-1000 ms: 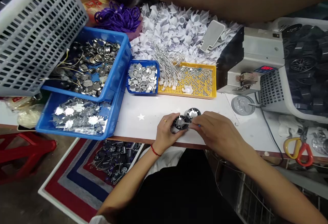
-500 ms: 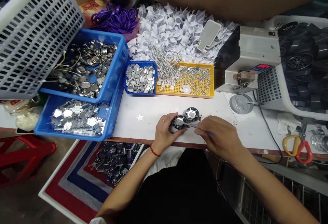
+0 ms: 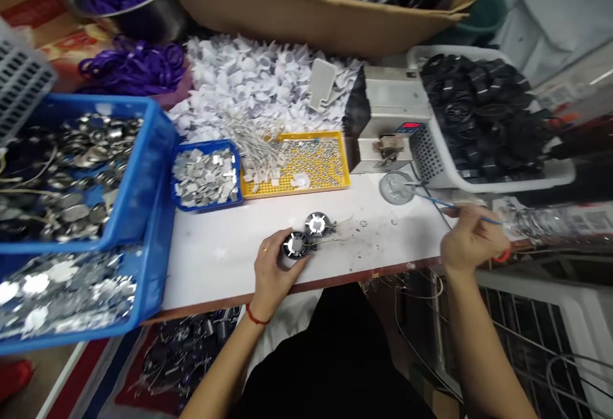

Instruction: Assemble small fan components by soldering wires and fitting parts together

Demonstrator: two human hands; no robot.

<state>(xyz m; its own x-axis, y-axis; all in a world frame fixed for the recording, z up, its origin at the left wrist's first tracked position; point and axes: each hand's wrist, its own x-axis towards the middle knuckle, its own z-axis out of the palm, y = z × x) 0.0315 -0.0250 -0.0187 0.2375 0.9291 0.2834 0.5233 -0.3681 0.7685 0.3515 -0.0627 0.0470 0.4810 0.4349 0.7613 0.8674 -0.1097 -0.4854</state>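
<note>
My left hand (image 3: 275,269) holds a round black part (image 3: 295,245) with a silvery star-shaped plate between thumb and fingers, on the white tabletop (image 3: 205,272). Touching or nearly touching it, a second round black part (image 3: 318,224) has a similar plate and thin wires running right. Off to the right, my right hand (image 3: 467,237) is closed around a thin blue stick (image 3: 443,202). The stick's tip reaches a small round dish (image 3: 397,188) of clear, greyish material.
Behind lie a blue tray (image 3: 179,207) of metal pieces, a yellow tray (image 3: 306,192) of small parts and a metal machine (image 3: 395,103). Large blue bins (image 3: 156,214) stand left, a white basket (image 3: 517,182) right, a cardboard box (image 3: 297,13) at the back.
My right hand has moved right, taking the stick from the held black part to the dish. My left hand still holds its part. The whole view has shifted.
</note>
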